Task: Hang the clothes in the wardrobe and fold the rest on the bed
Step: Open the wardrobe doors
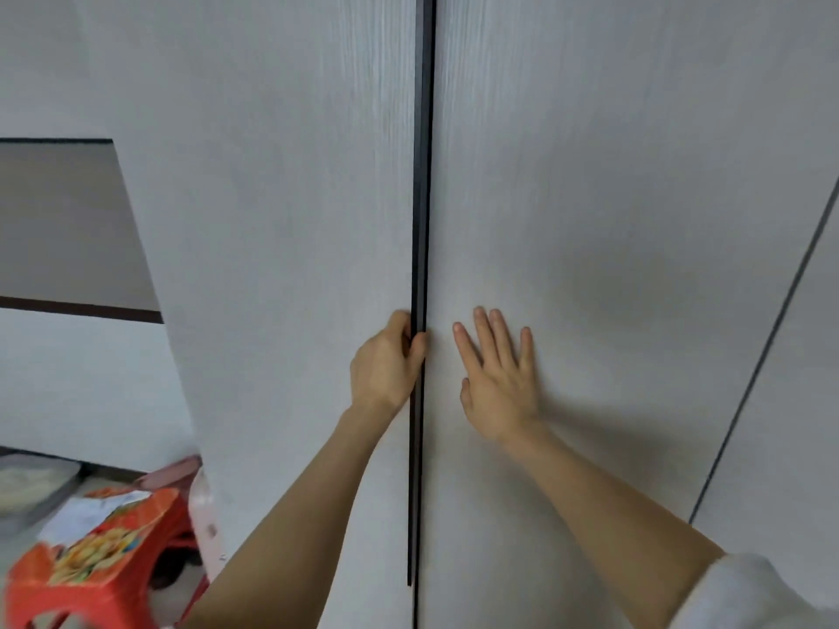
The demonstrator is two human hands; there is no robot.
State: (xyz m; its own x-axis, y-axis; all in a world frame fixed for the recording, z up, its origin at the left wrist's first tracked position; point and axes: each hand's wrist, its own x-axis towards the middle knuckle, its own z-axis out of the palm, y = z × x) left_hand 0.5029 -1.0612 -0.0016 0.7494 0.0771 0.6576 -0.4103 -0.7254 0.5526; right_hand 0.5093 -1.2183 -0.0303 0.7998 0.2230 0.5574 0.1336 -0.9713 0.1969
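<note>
Head view
Wardrobe: fills most of the frame from top to bottom; two pale grey, faintly wood-grained doors, closed or nearly so.
Left door point(281, 229): centre-left of frame; right edge carries a black strip.
Right door point(613, 220): centre-right of frame; flat, plain face.
Black strip point(420, 197): thin vertical line at frame centre, running from the top edge down to the lower part of the frame, between the two doors.
Second seam point(767, 347): thin dark slanted line at far right, marking a further panel beyond the right door.
Left hand point(386, 365): centre of frame, just left of the black strip; fingers curled round the edge of the left door, fingertips tucked into the gap, thumb lying against the strip.
Right hand point(497, 379): just right of the strip, near the left hand but apart from it; fingers straight and slightly spread, palm laid flat on the right door, gripping nothing.
Sleeve point(749, 592): lower right corner; white cloth at the right upper arm.
Stool point(104, 560): lower left corner; red-orange plastic, printed yellow pattern on top, blurred.
Wall point(68, 220): left of frame; grey panel between dark bands, white below.
Container point(32, 488): left edge, low; grey, contents too blurred to tell.
Clothes: none visible.
</note>
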